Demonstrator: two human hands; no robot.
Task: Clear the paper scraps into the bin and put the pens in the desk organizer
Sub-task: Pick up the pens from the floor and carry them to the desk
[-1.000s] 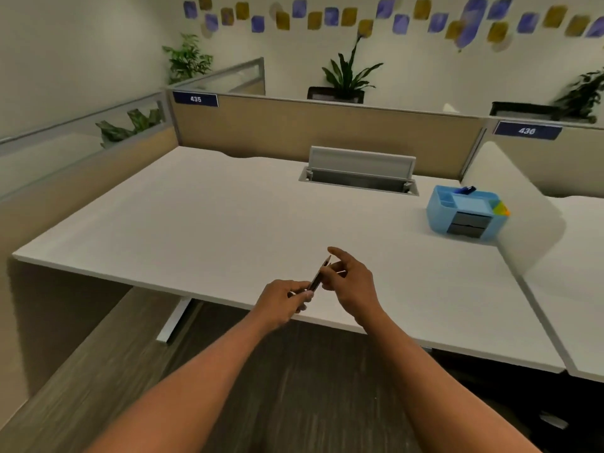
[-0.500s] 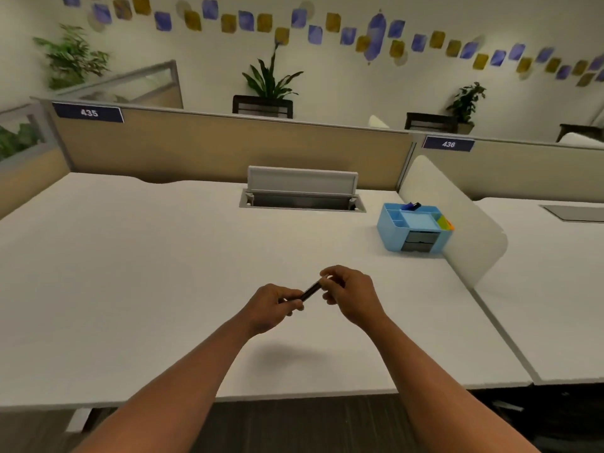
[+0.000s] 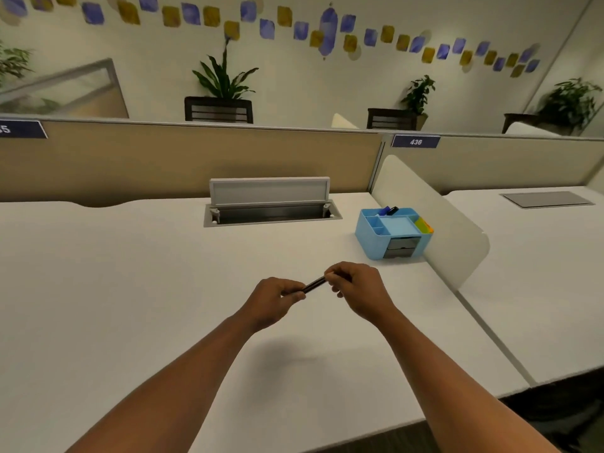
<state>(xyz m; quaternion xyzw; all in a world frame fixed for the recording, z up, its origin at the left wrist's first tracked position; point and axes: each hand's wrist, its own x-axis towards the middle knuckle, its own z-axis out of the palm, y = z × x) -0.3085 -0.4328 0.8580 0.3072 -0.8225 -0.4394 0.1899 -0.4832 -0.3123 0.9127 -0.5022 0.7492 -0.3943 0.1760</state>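
Since half a second earlier, both hands had drifted slightly toward the blue desk organizer (image 3: 392,233), the view following. Left hand (image 3: 274,300) and right hand (image 3: 358,291) each pinched one end of a dark pen (image 3: 314,284), fingers (image 3: 330,280) closed on it above the white table (image 3: 114,289). Beyond the fingers to the right, the organizer stood on the table.

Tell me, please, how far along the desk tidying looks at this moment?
Done, apparently: no paper scraps show on the white desk, though no bin is in view to confirm it, and the blue desk organizer already holds a dark item at its back. In hand: the left hand and right hand together grip a dark pen. Left: placing that pen in the organizer.
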